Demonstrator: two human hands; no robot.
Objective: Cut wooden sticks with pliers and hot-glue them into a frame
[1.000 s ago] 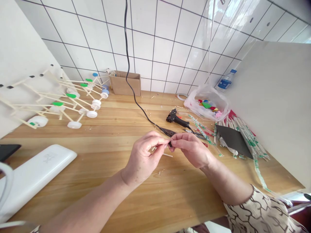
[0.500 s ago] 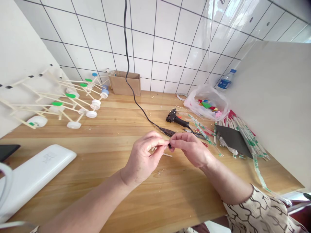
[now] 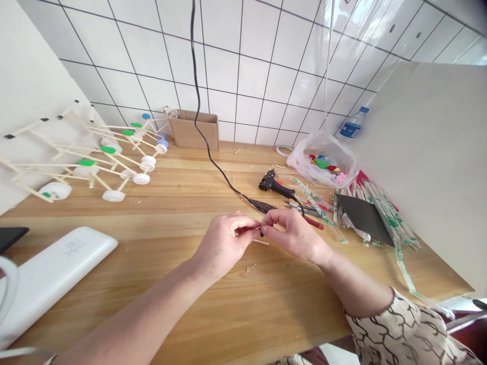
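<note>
My left hand [image 3: 228, 242] and my right hand [image 3: 291, 235] meet fingertip to fingertip above the middle of the table. Both pinch a small black piece [image 3: 262, 233], mostly covered by the fingers; its kind cannot be made out. Under the hands, a thin pale stick [image 3: 261, 242] lies on the wood. Just behind my fingers lies a tool with a dark tip [image 3: 262, 206] and red handles [image 3: 314, 222], partly hidden by my right hand. A black glue gun [image 3: 277, 185] rests on its side beyond it.
At the left stand several stick frames with white bottle-cap wheels [image 3: 113, 195]. A cardboard box [image 3: 196, 130] is by the tiled wall. A bag of coloured caps [image 3: 323, 162], a water bottle [image 3: 353, 124] and wrapped sticks [image 3: 395, 218] fill the right. A white device [image 3: 72, 274] lies front left.
Both hands have shifted slightly left, still pinching the black piece, and the fingers have turned a little so less of it shows. More of the red handles is uncovered.
</note>
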